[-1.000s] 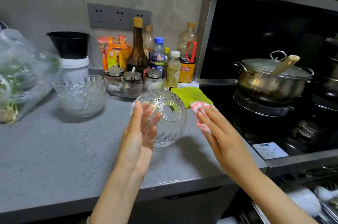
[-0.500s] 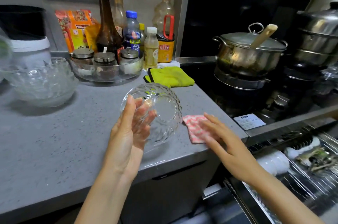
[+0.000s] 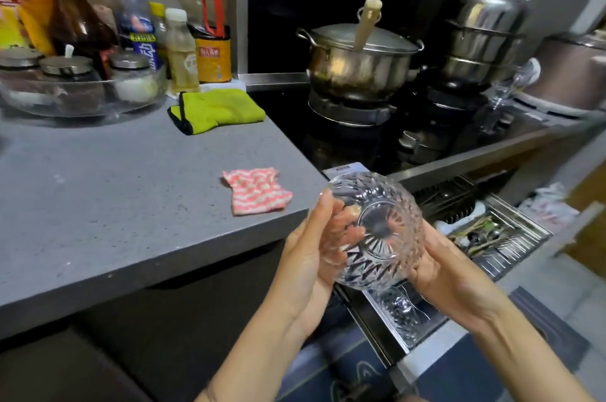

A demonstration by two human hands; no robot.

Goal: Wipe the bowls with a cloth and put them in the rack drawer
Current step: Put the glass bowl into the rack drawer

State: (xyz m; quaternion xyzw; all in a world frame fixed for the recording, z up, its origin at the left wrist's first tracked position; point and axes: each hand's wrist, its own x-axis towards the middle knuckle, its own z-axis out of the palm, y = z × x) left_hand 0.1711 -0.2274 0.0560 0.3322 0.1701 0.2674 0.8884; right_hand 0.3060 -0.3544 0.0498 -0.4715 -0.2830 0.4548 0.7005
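Glass bowl (image 3: 377, 234): tilted, base outward, above open rack drawer (image 3: 524, 219). Left hand (image 3: 306, 260) grips rim, fingers inside; right hand (image 3: 441, 273) cups the wall. Pink cloth (image 3: 257, 190): left of drawer, untouched.

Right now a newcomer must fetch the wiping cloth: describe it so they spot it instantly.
Find the grey counter left of the stove. Near its front right corner lies a cloth, pink-and-white zigzag, unlike the yellow-green towel farther back.

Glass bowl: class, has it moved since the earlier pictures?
Yes. The glass bowl, earlier above the countertop, is now past its right edge, over the open rack drawer.
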